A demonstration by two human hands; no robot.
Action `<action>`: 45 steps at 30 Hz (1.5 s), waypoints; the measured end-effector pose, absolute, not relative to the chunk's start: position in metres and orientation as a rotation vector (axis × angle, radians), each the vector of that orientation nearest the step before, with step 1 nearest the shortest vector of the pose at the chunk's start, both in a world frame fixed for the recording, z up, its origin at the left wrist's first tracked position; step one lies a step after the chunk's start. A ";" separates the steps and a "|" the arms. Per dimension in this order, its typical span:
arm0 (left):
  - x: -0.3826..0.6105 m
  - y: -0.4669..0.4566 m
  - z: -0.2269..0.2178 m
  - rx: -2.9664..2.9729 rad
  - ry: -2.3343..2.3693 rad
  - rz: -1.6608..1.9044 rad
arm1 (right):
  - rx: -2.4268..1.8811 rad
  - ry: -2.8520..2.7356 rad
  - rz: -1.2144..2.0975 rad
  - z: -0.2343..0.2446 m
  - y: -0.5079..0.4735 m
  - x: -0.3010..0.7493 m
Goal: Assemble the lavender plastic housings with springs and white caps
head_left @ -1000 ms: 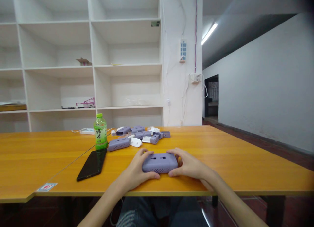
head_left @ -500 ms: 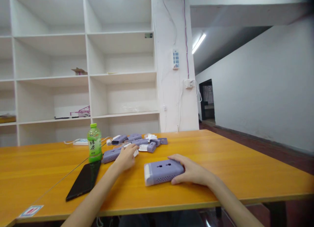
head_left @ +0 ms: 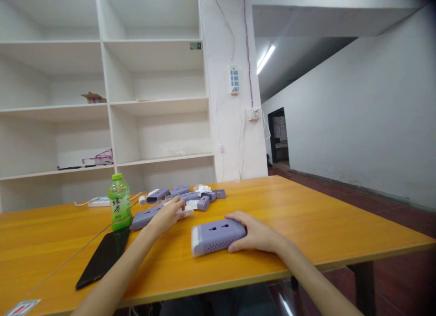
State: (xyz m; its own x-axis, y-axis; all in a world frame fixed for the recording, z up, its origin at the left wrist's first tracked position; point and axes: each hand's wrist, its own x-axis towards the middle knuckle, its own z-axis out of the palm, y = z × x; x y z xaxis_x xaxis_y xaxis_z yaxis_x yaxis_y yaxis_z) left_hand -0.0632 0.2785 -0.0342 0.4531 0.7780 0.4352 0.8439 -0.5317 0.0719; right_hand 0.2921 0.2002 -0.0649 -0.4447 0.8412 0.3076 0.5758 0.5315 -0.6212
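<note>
A purple plastic housing (head_left: 218, 236) with two keyhole slots, a dotted side and a translucent white end lies flat on the table. My right hand (head_left: 254, 234) grips its right end, thumb in front and fingers behind. Farther left, my left hand (head_left: 168, 216) reaches to the pile with its fingers curled around a translucent white plastic piece (head_left: 186, 213); the fingertips are partly hidden. Just beyond that wrist is another purple housing (head_left: 145, 217). Several more purple housings (head_left: 180, 190) and white parts (head_left: 203, 189) are heaped behind.
A green tea bottle (head_left: 120, 207) stands left of the pile, with a black phone (head_left: 104, 257) lying in front of it. Behind the bottle is a white power strip (head_left: 99, 202) with a cable. White shelves (head_left: 160, 159) rise past the wooden table's (head_left: 289, 216) back edge.
The view has turned slightly right, so everything sits farther left. My left fingers have closed at the white piece, which shows more fully. My right hand keeps its hold on the housing.
</note>
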 end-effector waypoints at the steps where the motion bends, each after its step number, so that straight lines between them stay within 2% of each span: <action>1: -0.060 0.273 -0.032 -2.559 -1.410 -0.669 | -1.142 -2.178 0.579 -0.065 0.200 0.292; 8: -0.009 0.218 -0.012 -2.598 -1.303 -0.888 | -1.120 -2.181 0.555 -0.067 0.203 0.291; 14: 0.036 0.174 -0.018 -2.795 -1.071 -0.780 | -1.079 -2.183 0.520 -0.066 0.201 0.288; 25: 0.044 0.200 -0.018 -3.113 -1.236 -1.233 | -1.077 -2.175 0.542 -0.066 0.202 0.291; 45: 0.059 0.191 -0.010 -3.029 -1.238 -0.936 | -0.927 -2.160 0.632 -0.060 0.196 0.284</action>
